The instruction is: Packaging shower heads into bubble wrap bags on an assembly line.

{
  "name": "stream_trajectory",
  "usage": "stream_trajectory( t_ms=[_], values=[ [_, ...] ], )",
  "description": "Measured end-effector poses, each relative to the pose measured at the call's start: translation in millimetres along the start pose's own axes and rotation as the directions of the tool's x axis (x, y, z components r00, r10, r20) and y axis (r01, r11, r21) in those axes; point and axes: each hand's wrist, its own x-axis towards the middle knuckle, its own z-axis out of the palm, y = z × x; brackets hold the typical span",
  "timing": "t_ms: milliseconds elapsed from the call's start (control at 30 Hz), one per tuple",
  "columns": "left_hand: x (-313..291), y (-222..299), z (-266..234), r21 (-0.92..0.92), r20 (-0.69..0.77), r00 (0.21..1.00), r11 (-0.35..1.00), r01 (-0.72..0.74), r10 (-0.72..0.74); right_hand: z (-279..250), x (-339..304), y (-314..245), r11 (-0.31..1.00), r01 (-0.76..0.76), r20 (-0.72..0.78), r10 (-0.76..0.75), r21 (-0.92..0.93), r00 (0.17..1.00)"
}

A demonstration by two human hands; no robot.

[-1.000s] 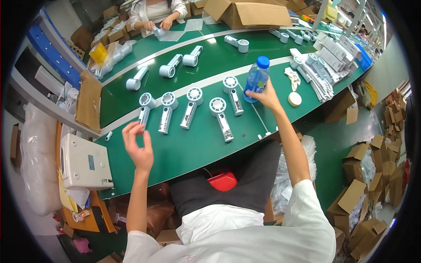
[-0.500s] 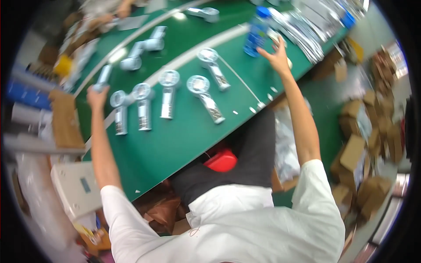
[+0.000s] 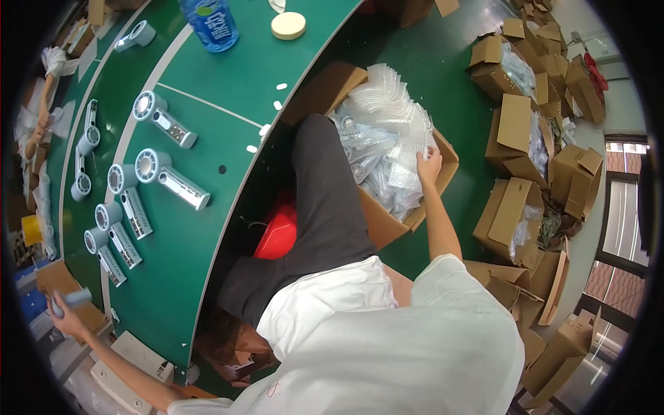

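At the far left, past the table's end, my left hand (image 3: 66, 318) is closed around a pale grey-blue handheld fan (image 3: 78, 297), seen partly. My right hand (image 3: 429, 164) reaches into an open cardboard box (image 3: 389, 230) on the right of my legs, its fingers closed at the edge of a clear bubble-wrap bag (image 3: 408, 149). Some of those fingertips are hidden by the plastic. More bags fill the box in a loose heap. Several handheld fans (image 3: 181, 185) with round heads and silvery handles lie in a slanting row on the green table (image 3: 180, 270).
Farther fans (image 3: 81, 185) lie on a green strip beyond a pale rail. A blue bottle (image 3: 211, 28) and a round cream-coloured disc (image 3: 288, 26) are at the table's far end. Opened cartons (image 3: 508, 131) crowd the right side. A red object (image 3: 279, 232) shows beside my leg.
The view has turned to the right. My right hand has gone from beside the bottle down to the bags in the box. The left hand still holds its fan, now beyond the table's end.
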Motion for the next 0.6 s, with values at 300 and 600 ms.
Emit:
stream_trajectory(
  t_ms=[300, 600],
  values=[
    [-64.8, -6.9, -49.3, 0.240, 0.699, 0.713, 0.955, -0.172, -0.047, 24.1, 13.0, 11.2, 0.849, -0.293, -0.244, 0.201, -0.440, 0.949],
    [-110.2, 117.7, -61.4, 0.197, 0.830, 0.556, 0.959, -0.205, -0.051, 15.9, 41.2, 2.2, 0.875, -0.319, 0.115, 0.382, -0.365, 0.917]
  ],
)
